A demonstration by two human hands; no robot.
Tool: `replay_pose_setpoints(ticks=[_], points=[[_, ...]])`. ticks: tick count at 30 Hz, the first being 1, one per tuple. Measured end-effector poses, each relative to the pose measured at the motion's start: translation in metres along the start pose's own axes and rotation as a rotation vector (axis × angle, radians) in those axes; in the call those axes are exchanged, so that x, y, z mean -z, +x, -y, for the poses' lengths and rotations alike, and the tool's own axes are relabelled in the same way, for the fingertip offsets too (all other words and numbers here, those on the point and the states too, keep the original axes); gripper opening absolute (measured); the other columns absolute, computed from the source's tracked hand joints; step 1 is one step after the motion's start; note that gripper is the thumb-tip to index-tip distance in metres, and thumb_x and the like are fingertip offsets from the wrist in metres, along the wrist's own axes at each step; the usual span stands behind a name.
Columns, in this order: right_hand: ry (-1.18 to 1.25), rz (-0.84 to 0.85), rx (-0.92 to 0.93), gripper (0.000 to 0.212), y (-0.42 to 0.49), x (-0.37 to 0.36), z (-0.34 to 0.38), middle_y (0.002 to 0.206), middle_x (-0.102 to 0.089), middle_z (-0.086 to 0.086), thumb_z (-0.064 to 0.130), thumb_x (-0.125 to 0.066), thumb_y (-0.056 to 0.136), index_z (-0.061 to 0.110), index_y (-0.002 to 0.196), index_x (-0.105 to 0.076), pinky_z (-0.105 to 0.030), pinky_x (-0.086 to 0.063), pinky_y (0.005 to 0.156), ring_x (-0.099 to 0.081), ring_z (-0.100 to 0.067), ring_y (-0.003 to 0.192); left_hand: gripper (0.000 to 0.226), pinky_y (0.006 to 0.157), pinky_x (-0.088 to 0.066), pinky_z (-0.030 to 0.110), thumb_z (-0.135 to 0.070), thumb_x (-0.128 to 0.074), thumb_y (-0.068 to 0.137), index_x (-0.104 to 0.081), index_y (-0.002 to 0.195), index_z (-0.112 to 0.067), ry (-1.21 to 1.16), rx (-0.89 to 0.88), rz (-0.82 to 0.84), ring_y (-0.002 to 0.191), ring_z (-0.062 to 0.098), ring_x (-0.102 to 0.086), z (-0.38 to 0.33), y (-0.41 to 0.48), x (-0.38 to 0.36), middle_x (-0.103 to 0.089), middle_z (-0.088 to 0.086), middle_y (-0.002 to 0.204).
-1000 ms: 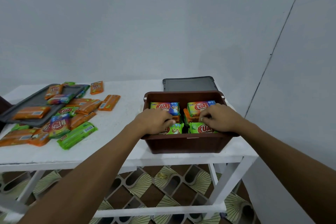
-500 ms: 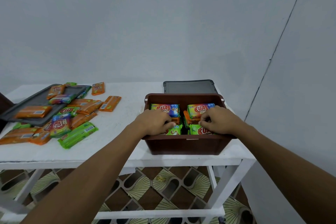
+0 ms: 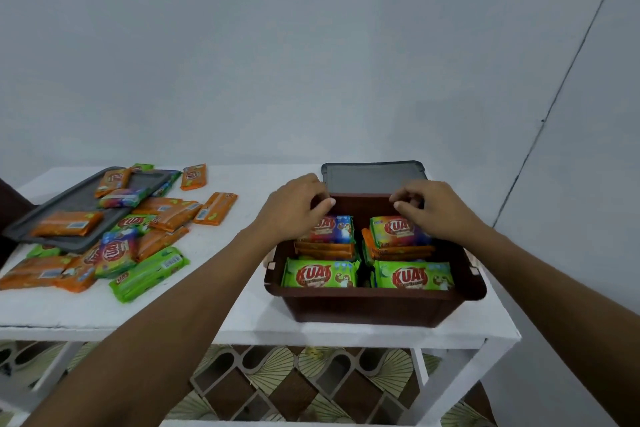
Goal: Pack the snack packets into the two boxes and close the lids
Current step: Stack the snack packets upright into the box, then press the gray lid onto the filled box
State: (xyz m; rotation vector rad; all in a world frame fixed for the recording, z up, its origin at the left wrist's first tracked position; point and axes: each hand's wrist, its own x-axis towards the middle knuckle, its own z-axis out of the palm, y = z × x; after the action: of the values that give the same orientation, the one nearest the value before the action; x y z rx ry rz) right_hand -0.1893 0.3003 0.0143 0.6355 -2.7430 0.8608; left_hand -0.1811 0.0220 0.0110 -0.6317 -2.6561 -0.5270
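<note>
Seemingly for the lid (image 3: 375, 177) behind the box (image 3: 363, 308), left hand (image 3: 294, 210) and right hand (image 3: 431, 211) are held above it, fingers loosely curled, empty.

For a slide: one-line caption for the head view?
Left hand and right hand at the far rim of a brown box packed with snack packets.

You can read "KUAT" in red letters on the near-left green packet (image 3: 320, 274) and the near-right green packet (image 3: 412, 276) in the brown box (image 3: 367, 305), and again on the far-left packet (image 3: 329, 228) and the far-right packet (image 3: 398, 229), while the print on the loose packets (image 3: 114, 251) at the left of the tabletop (image 3: 242, 322) is too blurred to read.
</note>
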Motion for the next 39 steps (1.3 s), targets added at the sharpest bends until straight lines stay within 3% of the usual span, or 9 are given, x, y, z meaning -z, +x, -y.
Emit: replay_pose_setpoints(ticks=[4, 14, 18, 21, 23, 27, 31, 35, 39], points=[[0.003, -0.008, -0.044, 0.017, 0.039, 0.006, -0.02, 0.1, -0.065, 0.006, 0.025, -0.063, 0.092, 0.02, 0.107, -0.068, -0.017, -0.042, 0.071, -0.059, -0.008, 0.087, 0.023, 0.08, -0.047, 0.038, -0.04, -0.054, 0.095, -0.065, 0.096, -0.02, -0.038, 0.082, -0.002, 0.093, 0.012, -0.047, 0.028, 0.04, -0.009, -0.057, -0.003, 0.101], [-0.046, 0.288, -0.44, 0.055, 0.135, -0.01, -0.102, 0.135, -0.054, -0.011, 0.04, -0.061, 0.092, 0.022, 0.14, -0.043, -0.03, -0.048, 0.082, -0.061, -0.024, 0.1, 0.037, 0.094, -0.047, 0.039, -0.048, -0.052, 0.095, -0.063, 0.109, -0.016, -0.084, 0.264, 0.417, 0.11, 0.022, -0.057, 0.103, 0.143, -0.06, -0.064, 0.003, 0.116], [-0.028, 0.391, -0.629, 0.074, 0.155, -0.021, -0.13, 0.147, -0.041, -0.016, 0.041, -0.059, 0.093, 0.019, 0.152, -0.022, -0.029, -0.053, 0.067, -0.062, -0.03, 0.101, 0.046, 0.079, -0.049, 0.031, -0.053, -0.048, 0.095, -0.056, 0.122, -0.017, -0.11, 0.416, 0.614, 0.1, 0.022, -0.062, 0.12, 0.166, -0.082, -0.062, 0.004, 0.12], [0.008, 0.364, -0.768, 0.073, 0.163, -0.024, -0.139, 0.108, -0.06, -0.016, 0.04, -0.057, 0.094, 0.02, 0.151, -0.016, -0.036, -0.057, 0.07, -0.066, -0.03, 0.09, 0.046, 0.059, -0.051, 0.025, -0.052, -0.048, 0.096, -0.051, 0.124, -0.015, -0.205, 0.504, 0.69, 0.085, 0.021, -0.069, 0.124, 0.178, -0.095, -0.063, 0.009, 0.115], [0.047, 0.341, -0.837, 0.07, 0.169, -0.025, -0.148, 0.092, -0.058, -0.011, 0.043, -0.057, 0.093, 0.019, 0.147, -0.019, -0.036, -0.058, 0.065, -0.066, -0.025, 0.08, 0.044, 0.058, -0.05, 0.026, -0.049, -0.05, 0.096, -0.053, 0.119, -0.012, -0.254, 0.536, 0.646, 0.085, 0.024, -0.07, 0.127, 0.186, -0.102, -0.066, 0.012, 0.11], [0.103, 0.268, -0.838, 0.071, 0.176, -0.026, -0.151, 0.098, -0.061, -0.012, 0.045, -0.056, 0.092, 0.018, 0.148, -0.021, -0.036, -0.058, 0.067, -0.066, -0.025, 0.083, 0.046, 0.057, -0.047, 0.027, -0.05, -0.048, 0.097, -0.051, 0.123, -0.012, -0.306, 0.602, 0.513, 0.075, 0.023, -0.068, 0.123, 0.19, -0.103, -0.068, 0.011, 0.097], [0.396, -0.066, -0.719, 0.069, 0.185, -0.013, -0.143, 0.122, -0.058, -0.016, 0.052, -0.049, 0.095, 0.024, 0.151, -0.021, -0.036, -0.056, 0.066, -0.066, -0.025, 0.086, 0.055, 0.062, -0.056, 0.036, -0.055, -0.04, 0.098, -0.04, 0.136, -0.015, -0.581, 0.689, 0.108, 0.075, 0.023, -0.069, 0.121, 0.19, -0.082, -0.065, 0.008, 0.099], [0.881, -0.312, -0.7, 0.057, 0.171, 0.01, -0.114, 0.112, -0.065, -0.008, 0.058, -0.028, 0.1, 0.014, 0.123, -0.056, -0.036, -0.055, 0.077, -0.066, -0.024, 0.092, 0.064, 0.089, -0.054, 0.044, -0.064, -0.022, 0.097, -0.06, 0.107, -0.013, -1.136, 0.844, -0.241, 0.094, 0.032, -0.068, 0.107, 0.173, -0.042, -0.063, 0.008, 0.115], [1.118, -0.325, -0.72, 0.054, 0.137, 0.032, -0.091, 0.101, -0.066, -0.006, 0.057, -0.039, 0.098, 0.01, 0.103, -0.065, -0.036, -0.053, 0.077, -0.065, -0.024, 0.089, 0.054, 0.081, -0.053, 0.036, -0.06, -0.043, 0.095, -0.057, 0.072, -0.013, -1.35, 0.873, -0.243, 0.098, 0.03, -0.065, 0.089, 0.14, -0.01, -0.063, 0.003, 0.095]])
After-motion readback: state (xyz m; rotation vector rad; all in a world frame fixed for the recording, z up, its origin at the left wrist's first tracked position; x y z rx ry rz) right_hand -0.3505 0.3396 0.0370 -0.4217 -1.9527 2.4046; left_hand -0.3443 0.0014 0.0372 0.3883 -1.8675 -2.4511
